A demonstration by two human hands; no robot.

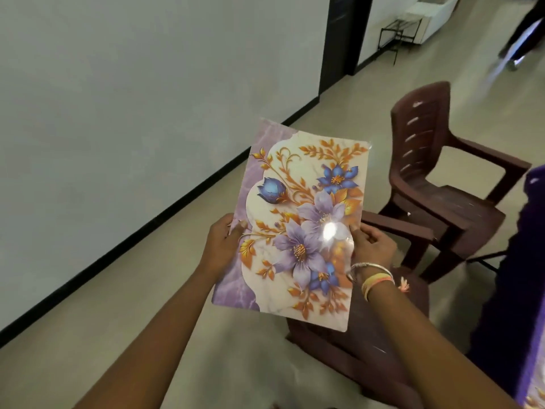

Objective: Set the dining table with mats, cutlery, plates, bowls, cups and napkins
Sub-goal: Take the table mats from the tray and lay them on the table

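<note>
A glossy, flat rectangular mat [300, 225], printed with purple and blue flowers and orange leaves on a marbled ground, hangs in the air between both hands; the left hand [222, 243] pinches its left edge, thumb on top; the right hand [372, 246] pinches the right edge likewise, bangles [376, 276] at its wrist; both forearms reach forward; beyond the right hand stands a brown slatted plastic chair [436, 184] on a pale floor [118, 320].

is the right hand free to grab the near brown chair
Probably not yet: the right hand pinches the floral mat at its edge, as does the left hand. The near chair sits just below with nothing between, so letting go should suffice.
</note>
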